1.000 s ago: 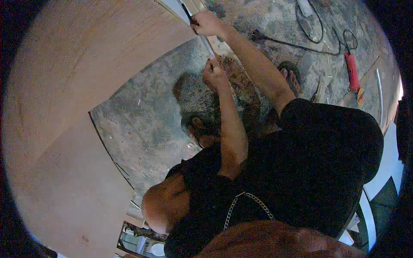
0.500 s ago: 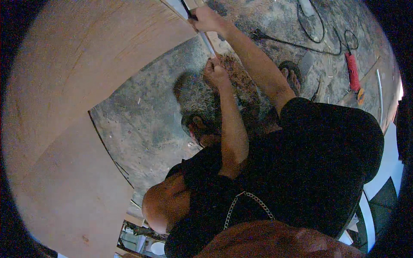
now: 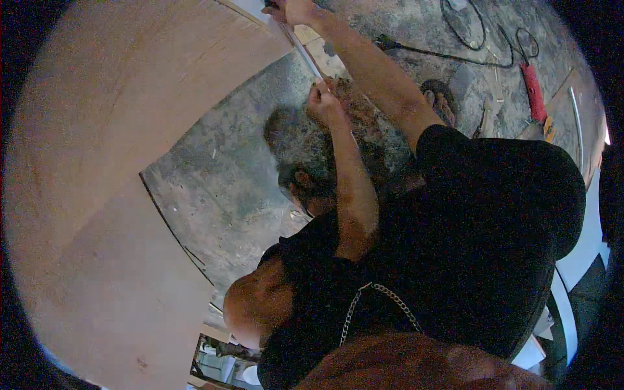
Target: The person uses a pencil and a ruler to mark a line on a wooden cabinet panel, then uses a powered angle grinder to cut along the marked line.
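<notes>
White strip [image 3: 304, 52], thin and straight, runs along the edge of the large plywood sheet [image 3: 130, 130], from the top of the view down to the middle. The left hand [image 3: 325, 104] is closed on the lower end of the strip, fingers pinched together around it. The right hand [image 3: 296, 10] is closed on the upper end at the top rim of the view; the arm is stretched out fully. Both hands press the strip against the sheet's edge.

Plywood is pale brown and bare; it fills the left half of the view. A second plywood panel [image 3: 110, 305] lies below it, meeting it along a dark seam.

Grey concrete floor [image 3: 221, 188] shows between the sheets and the person's body, with small white chips scattered on it. The person wears a black shirt [image 3: 481, 240] with a metal chain [image 3: 383, 299] hanging at the chest.

Farther out, at upper right, a black cable [image 3: 455, 58] loops over the floor. A red-handled tool [image 3: 534, 91] lies near it. A sandal [image 3: 442, 104] sits just beside the right forearm. Whether any item carries a label cannot be told.
</notes>
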Demonstrator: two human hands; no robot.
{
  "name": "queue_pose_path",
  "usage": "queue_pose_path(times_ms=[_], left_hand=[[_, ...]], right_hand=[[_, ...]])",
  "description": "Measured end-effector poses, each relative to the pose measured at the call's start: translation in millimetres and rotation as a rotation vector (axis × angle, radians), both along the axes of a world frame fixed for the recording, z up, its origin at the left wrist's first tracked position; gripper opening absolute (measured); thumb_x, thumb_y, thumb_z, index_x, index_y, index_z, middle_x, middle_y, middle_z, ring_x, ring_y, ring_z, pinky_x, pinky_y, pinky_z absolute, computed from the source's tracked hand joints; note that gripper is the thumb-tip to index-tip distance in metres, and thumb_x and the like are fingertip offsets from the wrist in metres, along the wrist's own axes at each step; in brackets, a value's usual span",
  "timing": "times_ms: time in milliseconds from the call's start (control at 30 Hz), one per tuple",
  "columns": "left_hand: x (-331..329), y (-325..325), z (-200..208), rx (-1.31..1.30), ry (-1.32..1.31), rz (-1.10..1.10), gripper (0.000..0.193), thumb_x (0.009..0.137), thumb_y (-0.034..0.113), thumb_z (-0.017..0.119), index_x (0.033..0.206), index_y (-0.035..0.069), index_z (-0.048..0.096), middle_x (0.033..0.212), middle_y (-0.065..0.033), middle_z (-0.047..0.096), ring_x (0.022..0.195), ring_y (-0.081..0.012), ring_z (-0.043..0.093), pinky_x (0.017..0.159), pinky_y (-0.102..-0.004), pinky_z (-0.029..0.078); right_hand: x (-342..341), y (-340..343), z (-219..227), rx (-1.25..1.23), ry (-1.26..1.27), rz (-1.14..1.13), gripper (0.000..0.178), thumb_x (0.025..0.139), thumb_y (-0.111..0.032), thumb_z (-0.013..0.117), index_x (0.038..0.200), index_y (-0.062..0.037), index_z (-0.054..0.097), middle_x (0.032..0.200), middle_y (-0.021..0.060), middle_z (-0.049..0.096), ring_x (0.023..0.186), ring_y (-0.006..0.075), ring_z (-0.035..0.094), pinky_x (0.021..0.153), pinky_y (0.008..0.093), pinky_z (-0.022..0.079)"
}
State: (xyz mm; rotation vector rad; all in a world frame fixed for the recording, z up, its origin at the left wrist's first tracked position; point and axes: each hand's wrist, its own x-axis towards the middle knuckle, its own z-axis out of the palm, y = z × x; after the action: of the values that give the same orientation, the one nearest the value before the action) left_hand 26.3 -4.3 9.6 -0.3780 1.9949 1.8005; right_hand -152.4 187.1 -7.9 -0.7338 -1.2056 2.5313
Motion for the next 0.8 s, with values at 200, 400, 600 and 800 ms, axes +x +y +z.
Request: queue_pose_path(times_ms=[200,400,600,800], left_hand=[[-10,-13,-28,0.146,-0.022,0.087,0.031,0.094,0.028,0.06,0.084,0.0,0.067,0.072,-0.0022,0.063,0.06,-0.0118,0.051,0.055,-0.0287,0.039],[-7,-8,-48,0.276,-0.035,0.148,0.026,0.091,0.025,0.063,0.084,0.0,0.065,0.075,-0.004,0.062,0.06,-0.0133,0.05,0.055,-0.029,0.038],[-1,-5,-23,0.154,0.008,0.05,0.03,0.094,0.028,0.06,0.083,0.0,0.064,0.075,-0.003,0.061,0.058,-0.0136,0.047,0.053,-0.0293,0.037],[-10,-4,-26,0.313,-0.037,0.123,0.029,0.094,0.028,0.059,0.086,0.001,0.065,0.072,-0.0025,0.06,0.059,-0.0135,0.05,0.055,-0.0284,0.04]], right_hand=[[7,-13,22,1.23,-0.188,0.277,0.025,0.086,-0.02,0.068,0.086,0.0045,0.063,0.065,0.0155,0.058,0.057,0.0216,0.054,0.052,0.0392,0.044],[7,-18,22,0.894,-0.207,0.194,0.02,0.089,-0.015,0.063,0.086,0.0042,0.062,0.064,0.0117,0.058,0.058,0.0198,0.053,0.05,0.0369,0.042],[23,-16,32,0.922,-0.188,0.343,0.017,0.091,-0.011,0.061,0.084,0.0048,0.06,0.062,0.0103,0.056,0.054,0.0162,0.048,0.048,0.0348,0.039],[41,-34,46,1.401,-0.383,0.654,0.016,0.089,-0.01,0.062,0.078,0.0021,0.06,0.06,0.0107,0.053,0.053,0.0179,0.047,0.05,0.0363,0.04]])
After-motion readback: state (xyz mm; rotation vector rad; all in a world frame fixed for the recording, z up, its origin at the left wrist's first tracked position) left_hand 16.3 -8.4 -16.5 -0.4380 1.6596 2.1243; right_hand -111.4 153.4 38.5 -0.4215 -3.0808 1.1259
